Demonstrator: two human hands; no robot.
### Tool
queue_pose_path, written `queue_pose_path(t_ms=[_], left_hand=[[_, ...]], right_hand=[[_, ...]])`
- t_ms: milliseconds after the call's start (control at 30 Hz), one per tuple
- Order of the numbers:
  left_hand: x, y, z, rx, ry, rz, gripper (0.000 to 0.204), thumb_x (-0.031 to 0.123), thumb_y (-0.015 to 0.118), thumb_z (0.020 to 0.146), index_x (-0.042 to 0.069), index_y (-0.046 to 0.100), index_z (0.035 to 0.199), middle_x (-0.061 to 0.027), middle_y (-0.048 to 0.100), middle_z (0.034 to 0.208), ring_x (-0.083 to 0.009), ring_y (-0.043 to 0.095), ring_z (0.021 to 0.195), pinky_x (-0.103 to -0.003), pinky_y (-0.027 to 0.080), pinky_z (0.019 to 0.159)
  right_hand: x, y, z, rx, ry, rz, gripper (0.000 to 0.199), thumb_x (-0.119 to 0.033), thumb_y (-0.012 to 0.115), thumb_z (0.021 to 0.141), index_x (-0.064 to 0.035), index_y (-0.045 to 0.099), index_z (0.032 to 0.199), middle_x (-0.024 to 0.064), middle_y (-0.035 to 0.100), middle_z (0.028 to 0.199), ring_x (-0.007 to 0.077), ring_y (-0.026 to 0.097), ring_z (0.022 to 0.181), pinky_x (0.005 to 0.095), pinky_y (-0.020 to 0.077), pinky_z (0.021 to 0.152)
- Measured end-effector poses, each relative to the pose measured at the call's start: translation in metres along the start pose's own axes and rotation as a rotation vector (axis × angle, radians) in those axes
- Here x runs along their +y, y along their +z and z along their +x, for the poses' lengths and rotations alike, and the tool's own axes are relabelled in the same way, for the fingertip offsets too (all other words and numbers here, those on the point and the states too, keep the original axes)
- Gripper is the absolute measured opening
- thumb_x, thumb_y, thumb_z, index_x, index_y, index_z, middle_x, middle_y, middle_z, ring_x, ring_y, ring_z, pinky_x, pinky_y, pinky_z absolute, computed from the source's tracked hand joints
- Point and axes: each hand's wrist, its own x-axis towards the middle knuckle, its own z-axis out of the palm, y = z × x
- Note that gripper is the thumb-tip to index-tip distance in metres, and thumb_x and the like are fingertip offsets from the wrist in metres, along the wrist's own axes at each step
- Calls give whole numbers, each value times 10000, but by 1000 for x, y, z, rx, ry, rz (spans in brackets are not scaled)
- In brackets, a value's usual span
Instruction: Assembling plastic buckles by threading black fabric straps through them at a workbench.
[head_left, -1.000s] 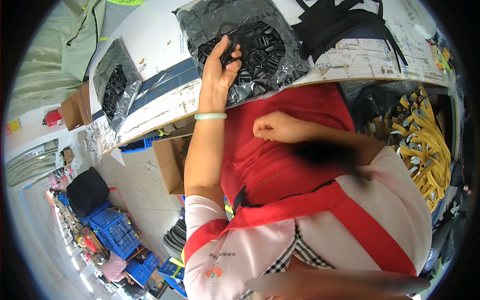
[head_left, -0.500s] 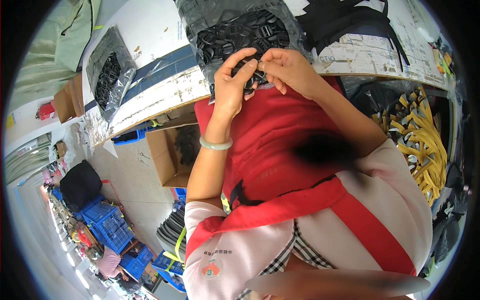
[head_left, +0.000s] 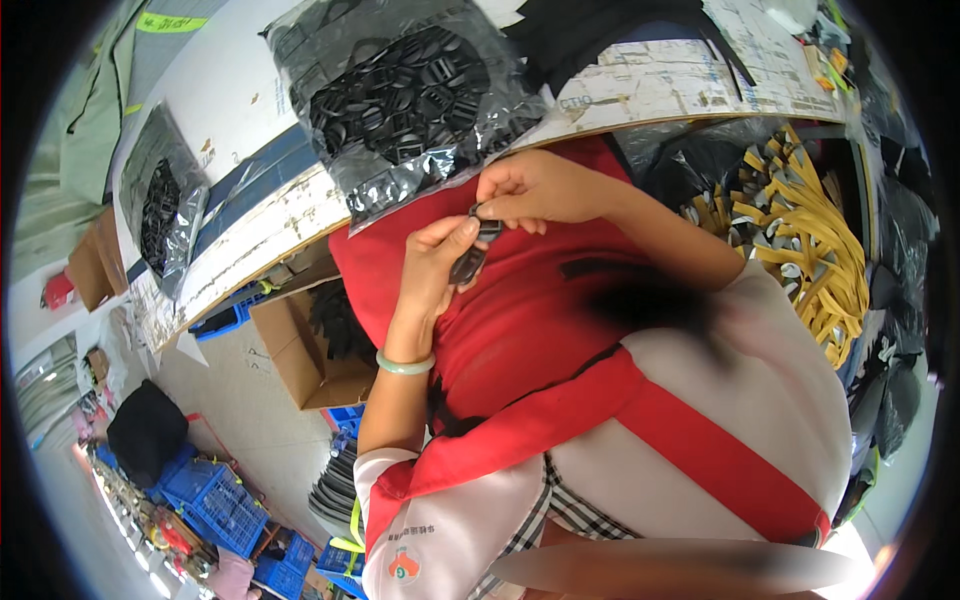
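In front of the red apron, just off the table's near edge, my left hand is closed round a black plastic buckle. My right hand pinches at the buckle's upper end, its thumb and forefinger meeting beside my left thumb. Whether a webbing end is between those fingertips is too small to tell. Beyond my hands, an opened clear plastic bag lies at the table edge, filled with many black plastic buckles.
Black straps lie on the worn white table. A second bag of black parts sits at its left. Yellow strips are heaped at right. Below the table stand a cardboard box and blue crates.
Both hands have come back from over the bag of buckles to in front of the apron, still together at a black piece. The view has shifted, so the table sits further left.
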Motion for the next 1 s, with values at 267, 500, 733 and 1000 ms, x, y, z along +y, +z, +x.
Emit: queue_pose_path(t_ms=[267, 500, 733, 1000], left_hand=[[-14, 7, -11, -32, -27, -757, 256, 285, 509, 962, 33, 555, 981, -99, 570, 902, -173, 541, 688, -210, 421, 416], [-22, 3, -8, -115, -103, -749, 195, 211, 561, 948, 18, 541, 937, -79, 533, 864, -118, 460, 609, -181, 362, 354], [-6, 14, -16, 277, 103, -222, 152, 154, 662, 888, 13, 642, 938, -36, 600, 688, -88, 512, 468, -184, 321, 357], [1, 34, -11, 408, 407, 23, 129, 36, 677, 855, 14, 696, 981, -9, 632, 677, -30, 516, 502, -167, 370, 425]], right_hand=[[3, -94, -30, 907, -363, -852, 114, -137, 626, 866, -85, 651, 965, 47, 602, 886, 178, 584, 810, 292, 475, 748], [34, -154, -37, 895, -405, -1380, 95, -142, 655, 805, -115, 675, 895, 19, 598, 1001, 235, 528, 1035, 368, 443, 861], [-43, -42, -55, 743, -429, -742, 115, -140, 639, 866, -57, 659, 942, 20, 641, 872, 163, 605, 736, 272, 484, 684], [-9, 41, -19, 257, 71, 217, 187, -217, 585, 938, -30, 592, 934, 18, 568, 642, 68, 524, 465, 200, 422, 420]])
